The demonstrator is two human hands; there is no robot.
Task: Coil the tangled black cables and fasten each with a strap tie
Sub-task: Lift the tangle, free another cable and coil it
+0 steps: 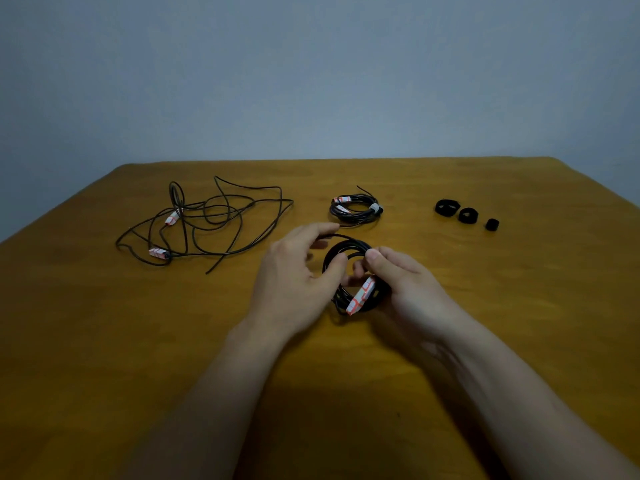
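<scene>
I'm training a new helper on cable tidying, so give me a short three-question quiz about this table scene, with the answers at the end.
1. True or false: the finished coil lying beyond the hands is already fastened with a strap.
2. How many loose strap ties lie on the right side of the table? A two, B three, C five.
3. Fill in: the left hand and right hand both grip the held coil, while the tangled cables lie to the person's ____.
Key: 1 true; 2 B; 3 left.
</scene>
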